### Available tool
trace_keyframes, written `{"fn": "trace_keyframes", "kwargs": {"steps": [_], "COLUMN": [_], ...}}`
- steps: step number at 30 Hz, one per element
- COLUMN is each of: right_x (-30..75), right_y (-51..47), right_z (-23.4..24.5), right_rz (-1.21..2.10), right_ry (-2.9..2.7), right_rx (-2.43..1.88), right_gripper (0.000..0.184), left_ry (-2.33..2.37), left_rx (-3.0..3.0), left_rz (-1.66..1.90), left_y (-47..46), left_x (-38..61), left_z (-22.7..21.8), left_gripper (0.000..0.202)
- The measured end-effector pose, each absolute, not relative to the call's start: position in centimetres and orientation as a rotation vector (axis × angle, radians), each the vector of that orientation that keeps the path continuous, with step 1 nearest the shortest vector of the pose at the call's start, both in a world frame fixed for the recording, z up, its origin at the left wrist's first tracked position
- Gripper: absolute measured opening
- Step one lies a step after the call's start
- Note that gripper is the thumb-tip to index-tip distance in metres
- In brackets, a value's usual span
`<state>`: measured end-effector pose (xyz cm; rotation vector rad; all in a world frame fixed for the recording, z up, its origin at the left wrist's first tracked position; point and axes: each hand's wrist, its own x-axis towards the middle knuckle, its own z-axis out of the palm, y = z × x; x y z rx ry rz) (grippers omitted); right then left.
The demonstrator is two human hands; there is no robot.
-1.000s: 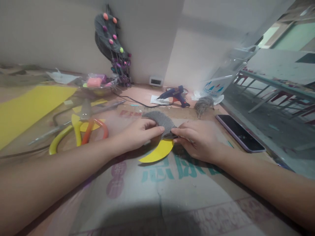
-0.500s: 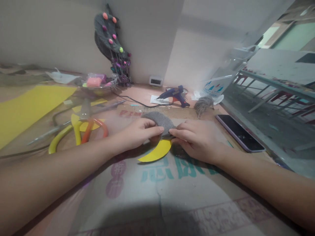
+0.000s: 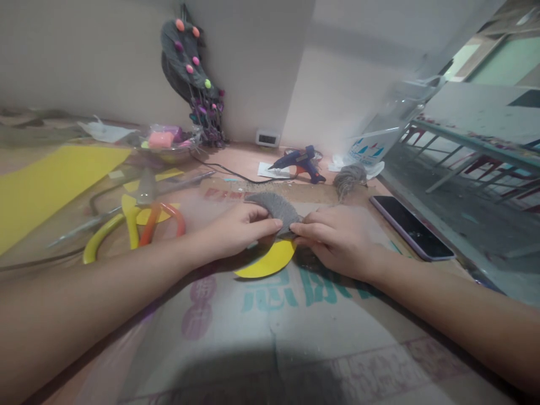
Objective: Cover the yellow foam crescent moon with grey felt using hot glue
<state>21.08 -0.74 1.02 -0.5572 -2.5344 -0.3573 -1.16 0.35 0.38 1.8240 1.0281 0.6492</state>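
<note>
A crescent lies between my hands, its upper part wrapped in grey yarn [image 3: 282, 211] and its lower part bare yellow card [image 3: 268, 263], curving down to a point on the left. My left hand [image 3: 240, 230] pinches the wrapped part from the left, thumb across its inner edge. From the right, my right hand [image 3: 335, 236] closes thumb and fingers at the spot where grey meets yellow. A bit of yarn may be in those fingers, but it is too small to make out. A ball of grey yarn [image 3: 350, 179] sits beyond my right hand.
A glue gun [image 3: 300, 162] rests behind the crescent, its cable running left. Yellow-handled pliers [image 3: 130, 222], orange-handled scissors [image 3: 157, 225] and yellow card [image 3: 54, 185] lie left. A phone [image 3: 411, 228] lies right. A decorated grey moon [image 3: 181, 59] hangs at the wall.
The crescent has turned very slightly between my hands, and a bit more of its yellow part shows. My left thumb has shifted a little to the right. Both hands keep their hold.
</note>
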Motion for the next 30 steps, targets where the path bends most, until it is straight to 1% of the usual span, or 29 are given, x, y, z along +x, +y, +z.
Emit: {"fn": "trace_keyframes", "kwargs": {"steps": [6, 12, 22, 30], "right_x": [21.44, 21.26, 21.10, 20.80], "right_y": [-0.81, -1.01, -1.11, -1.28], "right_z": [0.77, 0.98, 0.89, 1.11], "right_rz": [-0.239, -0.351, -0.429, -0.399], "right_ry": [-2.440, -2.493, -2.515, -2.531], "right_rx": [-0.593, -0.579, -0.587, -0.599], "right_gripper": [0.014, 0.014, 0.013, 0.013], "left_ry": [1.035, 1.065, 1.091, 1.083], "left_rx": [1.809, 1.801, 1.852, 1.834], "left_rz": [0.679, 0.711, 0.710, 0.692], "left_y": [0.39, 0.41, 0.47, 0.40], "left_x": [-1.10, -1.27, -1.17, -1.16], "left_z": [0.25, 0.11, 0.03, 0.04], "left_gripper": [0.036, 0.039, 0.040, 0.040]}}
